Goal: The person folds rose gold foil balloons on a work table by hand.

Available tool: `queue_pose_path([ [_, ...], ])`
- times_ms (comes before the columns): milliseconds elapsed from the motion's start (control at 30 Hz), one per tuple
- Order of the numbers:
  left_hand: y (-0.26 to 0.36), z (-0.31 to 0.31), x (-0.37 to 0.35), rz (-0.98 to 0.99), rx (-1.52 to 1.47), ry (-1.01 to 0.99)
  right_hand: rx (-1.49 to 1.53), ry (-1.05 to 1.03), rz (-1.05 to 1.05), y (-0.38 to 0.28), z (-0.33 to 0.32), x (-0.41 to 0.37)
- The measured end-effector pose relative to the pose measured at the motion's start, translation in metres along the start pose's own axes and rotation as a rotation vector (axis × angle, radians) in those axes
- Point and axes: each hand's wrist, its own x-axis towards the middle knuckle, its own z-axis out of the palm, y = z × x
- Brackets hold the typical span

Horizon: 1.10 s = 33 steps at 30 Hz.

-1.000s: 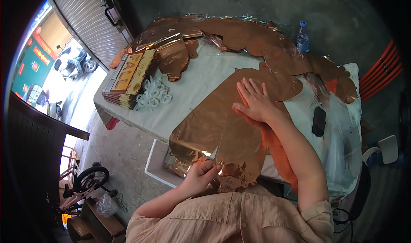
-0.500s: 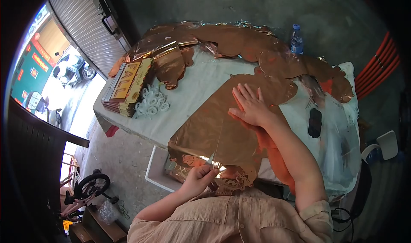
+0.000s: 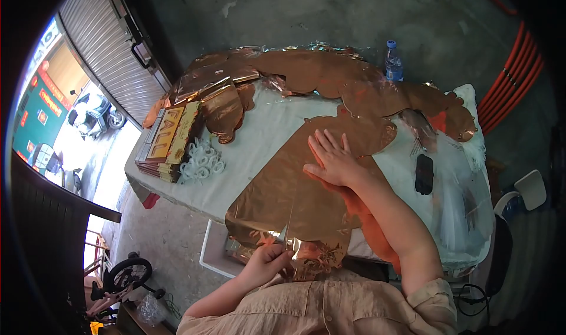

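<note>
A large copper foil sheet (image 3: 295, 187) is laid across the tabletop (image 3: 250, 143), its near end carried past the front edge. That near end is pinched by the left hand (image 3: 268, 263), thumb and fingers closed on it; the right hand (image 3: 335, 163) is pressed flat, fingers spread, on the sheet's far half. To the sheet's left, a broad white strip of tabletop is left before the white rings (image 3: 203, 161) and, farther left, the stacked packets (image 3: 168, 139), set close to the side edge. Beyond the sheet, room is bounded by copper foil pieces (image 3: 318, 69) and a bottle (image 3: 393, 63). To its right, more white is shown around a dark object (image 3: 424, 174).
</note>
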Motion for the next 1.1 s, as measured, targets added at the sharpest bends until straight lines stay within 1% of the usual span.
queue_pose_path([
  [67, 0.011, -0.012, -0.006, 0.118, 0.521, -0.137, 0.016, 0.02, -0.012, 0.002, 0.002, 0.001],
  [100, 0.022, -0.021, -0.009, 0.124, 0.526, -0.141, 0.014, 0.027, -0.006, 0.002, 0.0, 0.002],
  [167, 0.053, -0.034, -0.014, 0.129, 0.674, -0.458, 0.036, 0.018, -0.014, 0.001, 0.001, 0.001],
  [200, 0.068, -0.035, -0.013, 0.125, 0.673, -0.463, 0.04, 0.014, -0.009, 0.001, 0.003, -0.001],
  [267, 0.105, -0.036, -0.004, 0.393, 0.832, -0.509, 0.036, 0.021, -0.016, 0.001, 0.002, 0.001],
  [333, 0.14, -0.02, 0.019, 0.412, 0.873, -0.413, 0.036, 0.026, -0.017, 0.002, -0.001, 0.003],
  [367, 0.145, -0.017, 0.041, 0.458, 0.945, -0.375, 0.044, 0.02, -0.018, 0.001, 0.001, 0.001],
  [400, 0.143, -0.018, 0.07, 0.507, 1.016, -0.335, 0.042, 0.018, -0.018, 0.001, 0.002, 0.0],
  [467, 0.136, -0.014, 0.134, 0.697, 1.082, -0.126, 0.029, 0.03, -0.022, 0.002, 0.004, 0.002],
  [500, 0.132, -0.016, 0.168, 0.78, 1.102, -0.087, 0.026, 0.034, -0.02, -0.001, -0.003, 0.002],
  [533, 0.127, -0.019, 0.196, 0.861, 1.121, -0.047, -0.008, -0.04, 0.006, -0.006, -0.013, 0.001],
  [567, 0.12, -0.023, 0.219, 0.863, 1.121, -0.046, -0.041, -0.114, 0.031, -0.009, -0.018, 0.001],
  [600, 0.114, -0.027, 0.239, 0.882, 1.135, 0.036, -0.043, -0.111, 0.032, -0.008, -0.016, 0.002],
  [633, 0.11, -0.028, 0.251, 0.898, 1.147, 0.115, 0.002, -0.037, 0.016, -0.006, -0.009, 0.002],
  [667, 0.108, -0.03, 0.255, 0.897, 1.146, 0.109, 0.05, 0.034, 0.003, -0.005, -0.006, 0.0],
  [733, 0.101, -0.038, 0.26, 0.981, 1.135, 0.184, 0.041, 0.026, 0.0, -0.002, -0.001, 0.0],
  [867, 0.098, -0.045, 0.26, 0.943, 1.124, 0.163, 0.01, 0.044, -0.004, 0.0, 0.002, 0.002],
  [1000, 0.099, -0.047, 0.263, 0.954, 1.098, 0.159, 0.056, 0.063, -0.002, 0.002, 0.005, 0.003],
  [1067, 0.096, -0.047, 0.263, 0.936, 1.092, 0.146, 0.022, 0.108, -0.002, 0.001, 0.007, 0.001],
  [1100, 0.095, -0.047, 0.264, 0.962, 1.104, 0.157, 0.029, 0.1, 0.0, 0.001, 0.008, -0.002],
])
